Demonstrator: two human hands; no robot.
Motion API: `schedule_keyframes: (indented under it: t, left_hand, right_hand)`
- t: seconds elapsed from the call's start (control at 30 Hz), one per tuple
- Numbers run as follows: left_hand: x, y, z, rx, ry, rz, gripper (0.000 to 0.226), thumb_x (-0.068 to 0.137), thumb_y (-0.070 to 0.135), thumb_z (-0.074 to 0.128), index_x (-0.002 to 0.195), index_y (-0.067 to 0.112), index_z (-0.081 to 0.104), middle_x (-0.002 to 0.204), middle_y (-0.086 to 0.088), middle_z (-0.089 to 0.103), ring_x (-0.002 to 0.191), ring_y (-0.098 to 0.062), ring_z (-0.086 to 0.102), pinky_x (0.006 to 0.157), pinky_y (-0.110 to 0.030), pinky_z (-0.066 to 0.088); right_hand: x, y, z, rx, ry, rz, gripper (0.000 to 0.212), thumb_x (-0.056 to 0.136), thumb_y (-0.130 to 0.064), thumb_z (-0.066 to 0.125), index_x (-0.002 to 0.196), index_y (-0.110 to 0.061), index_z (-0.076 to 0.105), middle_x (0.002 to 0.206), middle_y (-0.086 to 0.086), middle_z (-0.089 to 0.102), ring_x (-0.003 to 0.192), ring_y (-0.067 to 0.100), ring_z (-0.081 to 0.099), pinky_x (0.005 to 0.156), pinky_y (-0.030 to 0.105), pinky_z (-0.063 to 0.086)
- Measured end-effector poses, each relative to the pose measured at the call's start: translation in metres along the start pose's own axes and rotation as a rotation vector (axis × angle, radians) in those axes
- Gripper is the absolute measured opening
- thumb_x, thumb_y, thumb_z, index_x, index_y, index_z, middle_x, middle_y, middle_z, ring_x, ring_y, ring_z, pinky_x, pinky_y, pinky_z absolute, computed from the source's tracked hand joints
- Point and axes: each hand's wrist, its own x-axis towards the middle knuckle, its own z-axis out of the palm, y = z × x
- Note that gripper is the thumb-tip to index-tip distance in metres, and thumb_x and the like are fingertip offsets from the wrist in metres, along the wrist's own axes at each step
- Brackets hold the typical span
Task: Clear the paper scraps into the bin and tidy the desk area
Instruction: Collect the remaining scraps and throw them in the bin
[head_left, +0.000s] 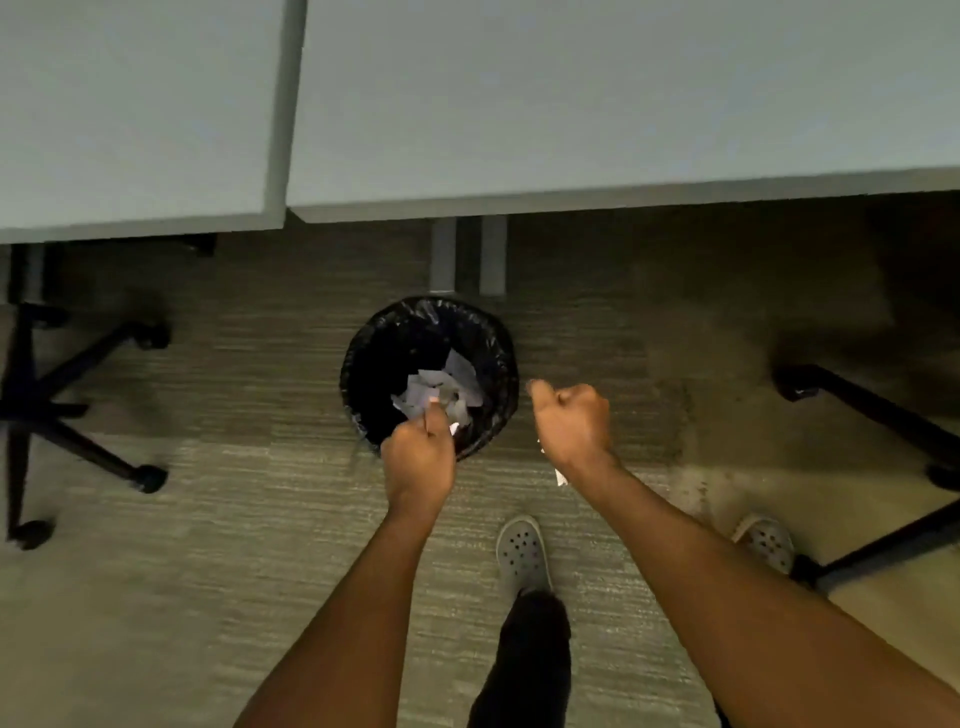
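Black chair legs (78, 410) on castors spread across the carpet (208, 519) at the far left, partly tucked under the edge of a pale grey desk (130, 130). A second grey desktop (623, 93) butts against it and runs off to the right; its two grey legs (467, 254) come down just behind the bin.

Moving right, the round bin (358, 374) stands on the carpet in front of those legs, lined with a shiny black bag. Paper scraps (441, 387) — pale, crumpled pieces — lie in a heap inside it, toward the near side.

The left hand (418, 457) hangs over the bin's near rim, fingers curled down into a loose fist. A small white scrap (454, 428) shows at its fingertips, apparently pinched there, though the blur makes the grip hard to confirm.

Just right of the bin, outside its rim, the right hand (571, 421) is curled into a fist with the thumb pointing toward the bin. White bits of paper (560, 475) peek out beneath the wrist, so it seems to be gripping scraps — how many cannot be told.

Below the hands, a grey perforated clog (522, 553) and a dark trouser leg (530, 654) stand on the carpet; a second clog (766, 540) sits further right, beside another black chair base (872, 410).
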Motion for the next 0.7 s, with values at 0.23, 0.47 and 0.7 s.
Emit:
schedule_keyframes:
  t: [0.23, 0.47, 0.7]
  left_hand:
    - [0.065, -0.039, -0.001, -0.043, 0.186, -0.125, 0.052, 0.098, 0.047, 0.039, 0.089, 0.002, 0.064, 0.093, -0.017, 0.068, 0.088, -0.035, 0.061, 0.067, -0.032, 0.034]
    - [0.108, -0.068, 0.017, 0.126, 0.039, 0.008, 0.054, 0.099, 0.052, 0.032, 0.123, 0.008, 0.050, 0.126, -0.018, 0.056, 0.115, -0.034, 0.052, 0.089, -0.041, 0.041]
    - [0.101, -0.114, 0.019, 0.371, -0.193, 0.092, 0.055, 0.103, 0.043, 0.016, 0.153, 0.021, 0.018, 0.162, -0.008, 0.017, 0.149, -0.029, 0.006, 0.119, -0.049, 0.008]
  right_hand:
    - [0.027, -0.019, 0.086, 0.235, 0.045, 0.095, 0.041, 0.066, -0.048, 0.043, 0.045, -0.019, 0.064, 0.057, 0.004, 0.066, 0.064, 0.028, 0.063, 0.065, 0.040, 0.049]
    - [0.065, -0.020, 0.168, -0.292, -0.281, -0.288, 0.041, 0.099, -0.037, 0.031, 0.109, -0.012, 0.062, 0.126, 0.017, 0.059, 0.116, 0.033, 0.052, 0.087, 0.028, 0.036]
    - [0.063, 0.011, 0.171, -0.754, -0.404, -0.479, 0.058, 0.100, -0.054, 0.015, 0.149, -0.028, 0.030, 0.158, 0.011, 0.026, 0.145, 0.032, 0.020, 0.117, 0.048, 0.018]
